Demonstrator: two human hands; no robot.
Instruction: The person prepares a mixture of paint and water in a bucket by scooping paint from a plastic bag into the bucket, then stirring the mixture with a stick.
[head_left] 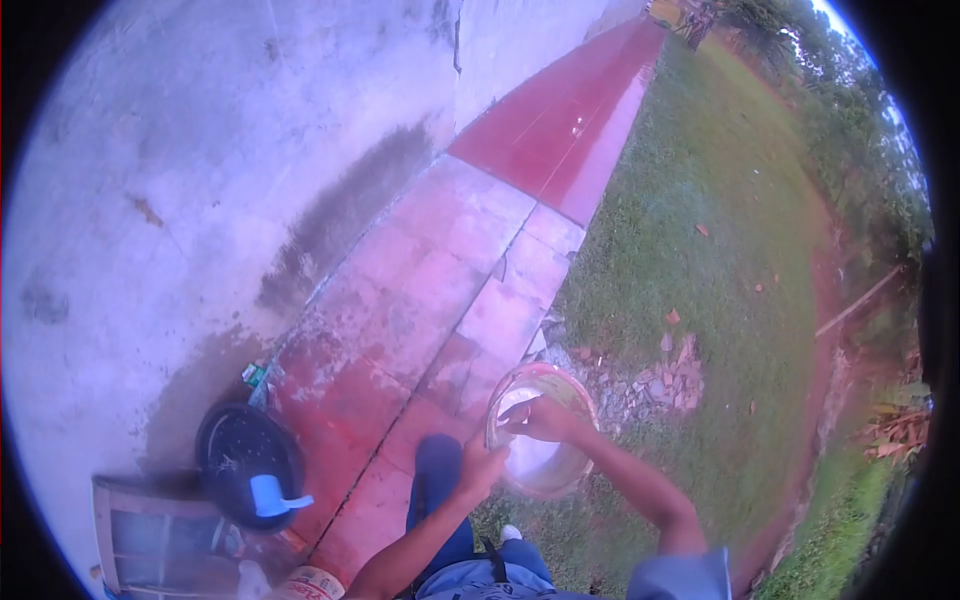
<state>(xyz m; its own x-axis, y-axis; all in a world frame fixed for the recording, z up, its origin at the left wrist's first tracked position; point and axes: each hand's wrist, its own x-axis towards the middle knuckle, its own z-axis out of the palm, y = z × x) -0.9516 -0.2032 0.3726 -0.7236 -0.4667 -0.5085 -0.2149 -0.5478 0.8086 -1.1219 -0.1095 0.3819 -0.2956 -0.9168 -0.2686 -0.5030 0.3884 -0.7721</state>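
In the head view, the left hand [484, 468] grips the near left side of a round, pale-rimmed bucket [575, 478] holding something white. The right hand [541, 418] reaches over the bucket's mouth, fingers curled inward; whether they pinch anything, I cannot tell. The bucket is in front of the person, beside broken rubble [672, 382] on green grass [720, 290]. Left of the red-and-pink paved path [345, 385], a light-blue plastic dipper [268, 496] rests in a round black basin [232, 450].

The left hand [483, 471] is held curled, while the right hand [543, 418] is angled inward beside it, elbow [682, 520] bent.
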